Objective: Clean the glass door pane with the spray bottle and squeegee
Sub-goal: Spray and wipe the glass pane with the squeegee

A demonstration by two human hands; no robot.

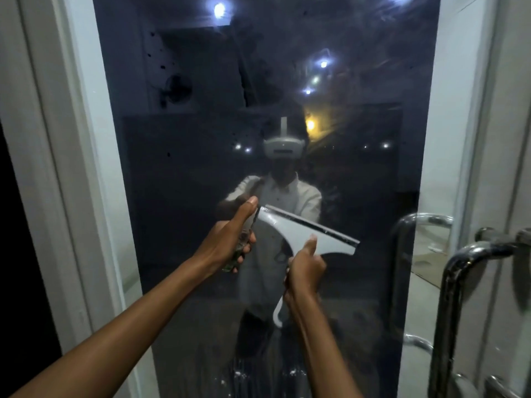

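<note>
Dark glass door pane (359,173) in a white frame (94,168), filling most of the view. On the right, one curved metal door handle (448,282), with its reflection in the glass beside it. In the pane also a dim reflection of the person in a light shirt with a white headset, several bright light spots, and small dark specks toward the upper left. Nothing between the hands and the glass.

One squeegee (304,231), white with a dark rubber blade, held up in front of the pane at about the middle height, blade tilted down toward the right; cannot tell whether touching the glass. One spray bottle (240,248), mostly hidden in the left hand, only its lower part and a bit of the top visible, just beside the left end of the blade.

Two bare forearms reaching up from the lower edge. Left hand (230,234) wrapped around the bottle, index finger stretched up over the top. Right hand (306,271) gripping the squeegee handle, thumb pressed up against the white head, hooked handle end sticking out below the wrist.
</note>
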